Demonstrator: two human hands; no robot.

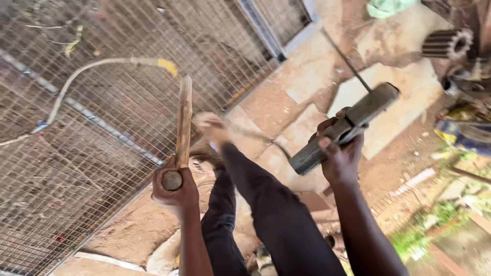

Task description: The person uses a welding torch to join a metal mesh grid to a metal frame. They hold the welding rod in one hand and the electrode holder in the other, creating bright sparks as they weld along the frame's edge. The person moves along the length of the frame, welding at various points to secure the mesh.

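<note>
Chisel over wire mesh; dirt ground

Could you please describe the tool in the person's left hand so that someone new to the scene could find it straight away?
Start at the wire mesh panel filling the left of the view. At its lower right edge the left hand grips a long flat chisel, pointing up. Unlike the thick grey block in the right hand, it is thin, rusty-brown and round-ended.

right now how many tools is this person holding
2: a chisel gripped upright in the left hand, and a heavy grey hammer head on a thin rod in the right hand. None other visible.
</note>
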